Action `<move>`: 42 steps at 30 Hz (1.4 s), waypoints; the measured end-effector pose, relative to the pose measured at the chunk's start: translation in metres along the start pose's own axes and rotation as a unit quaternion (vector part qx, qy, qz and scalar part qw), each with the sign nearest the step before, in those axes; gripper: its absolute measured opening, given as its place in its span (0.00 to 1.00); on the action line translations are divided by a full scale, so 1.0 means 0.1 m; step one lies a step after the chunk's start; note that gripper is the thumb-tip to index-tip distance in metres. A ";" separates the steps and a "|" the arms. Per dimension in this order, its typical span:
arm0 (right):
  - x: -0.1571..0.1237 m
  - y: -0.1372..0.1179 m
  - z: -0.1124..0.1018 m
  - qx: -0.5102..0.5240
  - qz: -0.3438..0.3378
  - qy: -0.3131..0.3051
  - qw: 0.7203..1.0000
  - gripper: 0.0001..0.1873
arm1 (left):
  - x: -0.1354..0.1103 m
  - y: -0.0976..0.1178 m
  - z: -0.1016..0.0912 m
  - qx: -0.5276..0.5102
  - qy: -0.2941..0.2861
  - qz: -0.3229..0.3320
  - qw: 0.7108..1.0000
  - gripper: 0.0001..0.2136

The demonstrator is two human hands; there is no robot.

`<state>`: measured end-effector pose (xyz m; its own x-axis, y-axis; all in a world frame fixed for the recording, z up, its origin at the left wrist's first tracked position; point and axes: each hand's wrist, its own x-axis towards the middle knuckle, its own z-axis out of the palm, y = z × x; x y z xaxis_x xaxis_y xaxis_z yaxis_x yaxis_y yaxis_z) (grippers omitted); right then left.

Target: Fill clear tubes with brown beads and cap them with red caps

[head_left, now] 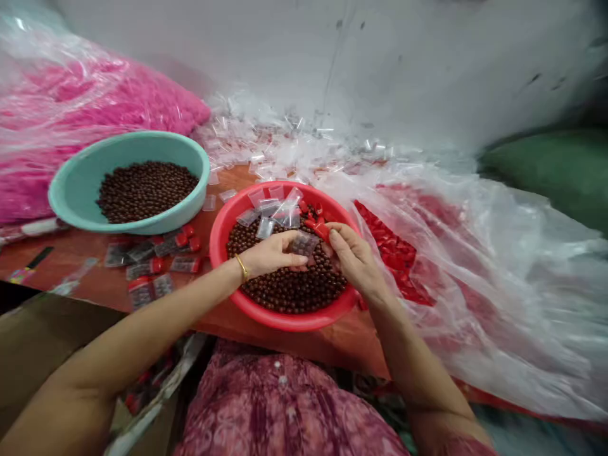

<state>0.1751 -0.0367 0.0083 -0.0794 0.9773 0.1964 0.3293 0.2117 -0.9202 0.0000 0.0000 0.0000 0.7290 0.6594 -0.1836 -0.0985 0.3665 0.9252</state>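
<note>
A red basin [289, 322] full of small round brown balls [285, 288] sits on the table before me. Over it, my left hand [273, 253] is closed on a small clear plastic container [304, 246] with brown balls inside. My right hand [352, 256] pinches a red cap [319, 229] close to the container's upper end; whether the two touch is hard to tell. Several empty clear containers [266, 227] lie on the balls at the basin's far left. More red caps rest at its far side, partly behind my right hand.
A turquoise basin [76, 190] of brown balls stands left, with filled, red-capped containers [142, 269] in front. Clear containers [266, 152] are heaped along the wall. An open plastic bag of red caps [392, 247] lies right; a bag of pink pieces [109, 95] lies back left.
</note>
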 end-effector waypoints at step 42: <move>0.19 0.04 0.39 0.072 0.008 -0.032 0.997 0.43 | -0.11 0.05 0.21 0.663 0.087 0.096 0.738 0.07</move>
<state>0.1387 -0.0178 -0.0048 -0.1375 0.9769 0.1638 0.1932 0.1886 -0.9629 0.0060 -0.0189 0.0133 0.6789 0.7318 0.0592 0.6442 -0.6324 0.4302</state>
